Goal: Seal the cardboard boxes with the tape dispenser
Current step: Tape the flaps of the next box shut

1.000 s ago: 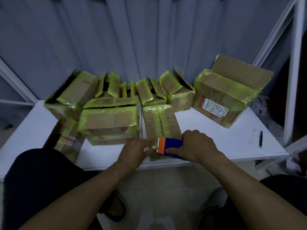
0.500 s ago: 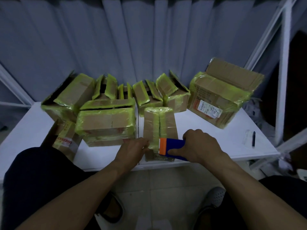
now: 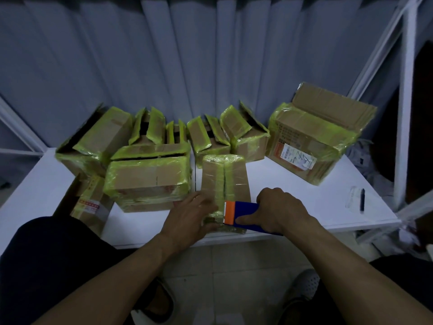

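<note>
White counter (image 3: 288, 184), curtain (image 3: 210, 66) behind: taping small box (image 3: 236, 181) at 6 o'clock.
Left grip (image 3: 187, 216) lies flat to steady it; right grip (image 3: 278, 212) clutches tape dispenser (image 3: 243, 215) on seam.

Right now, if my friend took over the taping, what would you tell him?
The left hand lies flat on the small box, steadying it.
The right hand grips the dispenser at that box's near end.
The box sits near the front edge of the table, flaps closed.
Left to do: run tape along its seam, then close and tape the open boxes at the back.
</note>
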Available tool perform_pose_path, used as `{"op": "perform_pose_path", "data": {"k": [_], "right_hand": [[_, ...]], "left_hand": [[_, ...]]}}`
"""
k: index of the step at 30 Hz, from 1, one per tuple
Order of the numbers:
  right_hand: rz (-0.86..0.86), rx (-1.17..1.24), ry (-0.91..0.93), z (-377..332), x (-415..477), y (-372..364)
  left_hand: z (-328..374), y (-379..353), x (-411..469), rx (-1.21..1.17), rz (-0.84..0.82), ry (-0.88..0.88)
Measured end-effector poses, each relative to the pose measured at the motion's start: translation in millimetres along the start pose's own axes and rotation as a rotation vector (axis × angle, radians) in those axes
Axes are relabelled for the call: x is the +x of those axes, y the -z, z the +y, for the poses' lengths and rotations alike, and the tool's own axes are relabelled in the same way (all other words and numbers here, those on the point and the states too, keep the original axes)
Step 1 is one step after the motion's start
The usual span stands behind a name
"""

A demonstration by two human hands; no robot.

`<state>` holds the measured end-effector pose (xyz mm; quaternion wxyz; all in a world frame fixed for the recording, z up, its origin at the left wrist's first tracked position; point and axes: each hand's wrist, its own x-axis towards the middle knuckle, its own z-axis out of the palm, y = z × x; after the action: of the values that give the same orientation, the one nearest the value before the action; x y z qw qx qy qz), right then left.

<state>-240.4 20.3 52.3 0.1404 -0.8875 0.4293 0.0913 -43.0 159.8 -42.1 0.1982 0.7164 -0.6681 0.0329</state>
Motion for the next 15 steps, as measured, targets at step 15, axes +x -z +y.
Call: {"op": "perform_pose_path", "data": {"k": [15], "right_hand": [[0.008,0.085,0.051,7.6,-25.8,-2.1]], "left_hand": [[-11.9,-1.2,-1.1,-0.14,-0.018,0.019]]}}
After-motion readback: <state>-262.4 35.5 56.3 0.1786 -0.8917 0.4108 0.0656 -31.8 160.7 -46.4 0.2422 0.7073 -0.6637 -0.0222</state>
